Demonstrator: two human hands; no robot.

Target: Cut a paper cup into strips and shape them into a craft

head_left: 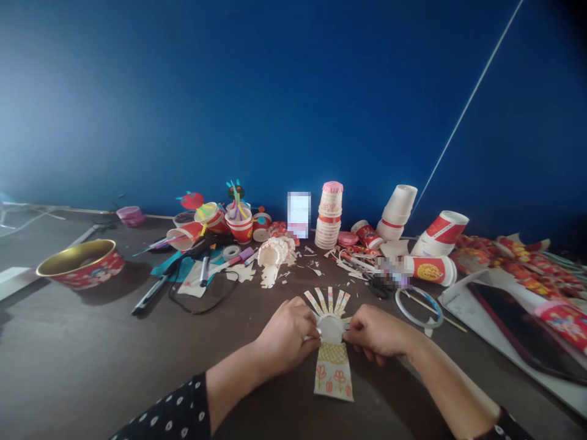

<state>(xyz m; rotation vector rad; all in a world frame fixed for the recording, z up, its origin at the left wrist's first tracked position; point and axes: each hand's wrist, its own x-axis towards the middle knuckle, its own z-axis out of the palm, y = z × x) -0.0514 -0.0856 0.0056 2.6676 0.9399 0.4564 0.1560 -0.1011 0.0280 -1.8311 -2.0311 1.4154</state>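
Note:
A paper cup cut into strips [333, 373] lies opened flat on the dark table, its round base [330, 329] in the middle. Narrow patterned strips fan out above the base, and a wider floral panel runs towards me. My left hand [287, 336] pinches the left side of the base. My right hand [373, 333] grips the right side, with its fingertips at the base's edge. Both hands hold this same cut cup, and their fingers hide parts of the base's rim.
Beyond the hands stand a stack of paper cups [329, 215] and a curled cut-paper piece [273, 253] among scraps. Scissors [376, 286], a black marker [151, 294] and a white ring [419, 307] lie nearby. A red, gold-lined bowl [80, 263] sits far left, before a blue wall [293, 104].

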